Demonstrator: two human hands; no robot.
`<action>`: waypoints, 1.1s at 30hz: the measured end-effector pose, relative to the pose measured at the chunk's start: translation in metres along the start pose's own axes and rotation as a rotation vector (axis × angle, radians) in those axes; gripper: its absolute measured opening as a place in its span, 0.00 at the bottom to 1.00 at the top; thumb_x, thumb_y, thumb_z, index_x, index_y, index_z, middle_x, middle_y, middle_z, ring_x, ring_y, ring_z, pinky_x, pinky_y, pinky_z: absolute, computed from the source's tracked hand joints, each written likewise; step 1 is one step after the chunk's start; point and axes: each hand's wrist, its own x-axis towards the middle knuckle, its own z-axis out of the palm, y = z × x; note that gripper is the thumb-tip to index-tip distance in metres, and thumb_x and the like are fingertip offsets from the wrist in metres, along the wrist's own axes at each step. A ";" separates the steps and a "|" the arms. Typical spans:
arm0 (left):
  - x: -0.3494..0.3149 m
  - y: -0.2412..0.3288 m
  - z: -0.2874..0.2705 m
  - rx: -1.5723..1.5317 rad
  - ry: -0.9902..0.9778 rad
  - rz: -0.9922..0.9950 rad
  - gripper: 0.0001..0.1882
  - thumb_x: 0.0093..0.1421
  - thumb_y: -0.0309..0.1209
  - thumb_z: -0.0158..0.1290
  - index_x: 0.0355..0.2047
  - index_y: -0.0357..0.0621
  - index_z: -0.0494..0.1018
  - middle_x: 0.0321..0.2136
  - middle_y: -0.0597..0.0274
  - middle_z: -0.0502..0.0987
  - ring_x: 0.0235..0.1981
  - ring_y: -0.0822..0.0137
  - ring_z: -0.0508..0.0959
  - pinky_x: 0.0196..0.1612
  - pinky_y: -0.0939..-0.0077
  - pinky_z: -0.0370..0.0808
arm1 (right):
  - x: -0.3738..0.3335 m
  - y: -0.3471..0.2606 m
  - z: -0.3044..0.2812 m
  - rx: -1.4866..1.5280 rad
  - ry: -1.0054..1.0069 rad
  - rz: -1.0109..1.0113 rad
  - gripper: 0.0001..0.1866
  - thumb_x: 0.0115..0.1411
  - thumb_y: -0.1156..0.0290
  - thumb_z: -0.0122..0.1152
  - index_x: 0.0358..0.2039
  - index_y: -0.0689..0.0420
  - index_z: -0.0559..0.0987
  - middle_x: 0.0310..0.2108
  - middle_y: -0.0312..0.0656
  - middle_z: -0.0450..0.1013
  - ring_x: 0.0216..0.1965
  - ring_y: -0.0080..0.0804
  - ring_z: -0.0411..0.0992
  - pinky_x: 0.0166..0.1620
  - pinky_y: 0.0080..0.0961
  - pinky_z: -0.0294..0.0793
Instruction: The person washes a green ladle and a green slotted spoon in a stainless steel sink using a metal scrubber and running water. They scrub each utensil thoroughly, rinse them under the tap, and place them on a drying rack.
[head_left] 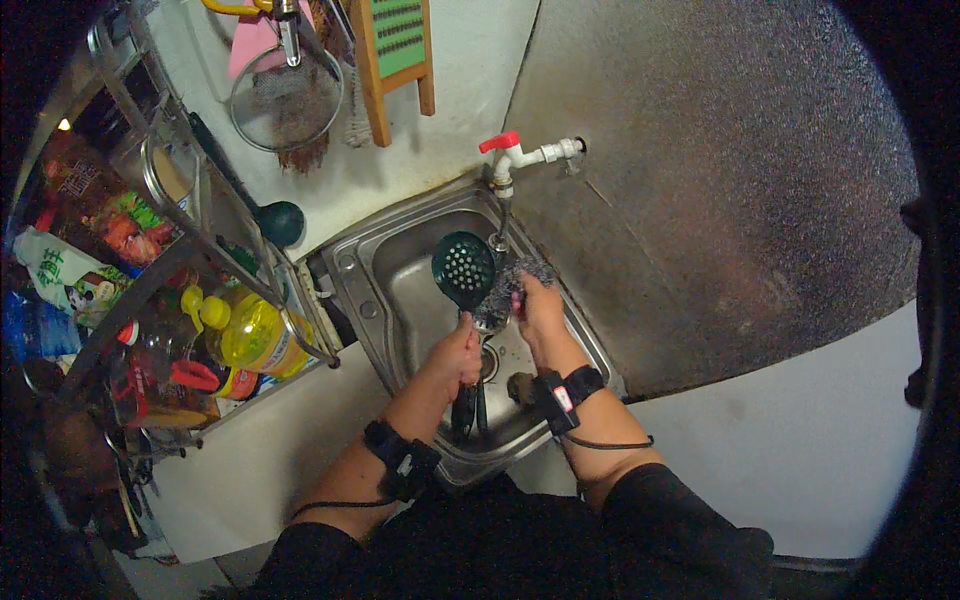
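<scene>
My left hand (458, 352) is closed round the handle of a dark green slotted spoon (464, 268), whose round, perforated head points away from me over the sink. A grey steel wool scrubber (505, 292) sits in the fingers of my right hand (541, 310), just right of the spoon's head and close against its neck. Both hands are above the stainless steel sink (408, 255). Below my left hand, dark utensil handles (463, 412) lie in the basin, partly hidden. A small brownish lump (520, 388) rests near the drain, beside my right wrist.
A white tap (506, 160) with a red lever hangs over the sink's far corner. On the left, a metal rack (240, 270) holds bottles and packets, with a dark ladle (280, 224) hanging from it. A wire strainer (287, 105) and a wooden-framed grater (398, 50) hang on the wall.
</scene>
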 end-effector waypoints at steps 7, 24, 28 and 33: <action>0.000 -0.007 -0.005 0.294 0.119 0.101 0.18 0.59 0.48 0.36 0.19 0.52 0.58 0.11 0.75 0.55 0.09 0.79 0.53 0.11 0.83 0.49 | -0.002 -0.018 0.003 -0.020 -0.051 -0.122 0.13 0.51 0.71 0.54 0.37 0.58 0.65 0.27 0.38 0.68 0.21 0.25 0.66 0.20 0.18 0.66; 0.005 0.002 0.011 0.498 0.340 0.285 0.20 0.59 0.45 0.36 0.21 0.43 0.64 0.12 0.66 0.62 0.12 0.70 0.63 0.17 0.73 0.59 | -0.014 0.014 0.026 -0.137 -0.234 -0.159 0.09 0.49 0.76 0.54 0.32 0.58 0.71 0.25 0.35 0.70 0.25 0.24 0.67 0.26 0.19 0.66; 0.017 -0.005 -0.015 0.835 0.466 0.381 0.22 0.59 0.44 0.36 0.24 0.36 0.67 0.16 0.55 0.68 0.21 0.61 0.70 0.28 0.67 0.64 | 0.000 -0.008 0.016 -0.150 -0.086 -0.170 0.12 0.47 0.75 0.56 0.34 0.58 0.70 0.26 0.36 0.71 0.25 0.25 0.68 0.26 0.19 0.67; 0.015 -0.019 -0.057 1.372 0.375 0.546 0.21 0.58 0.42 0.36 0.26 0.34 0.69 0.22 0.45 0.72 0.27 0.48 0.72 0.33 0.60 0.65 | 0.014 -0.033 0.002 -1.197 -0.305 -0.805 0.22 0.40 0.79 0.59 0.40 0.59 0.69 0.36 0.42 0.70 0.36 0.39 0.69 0.40 0.30 0.67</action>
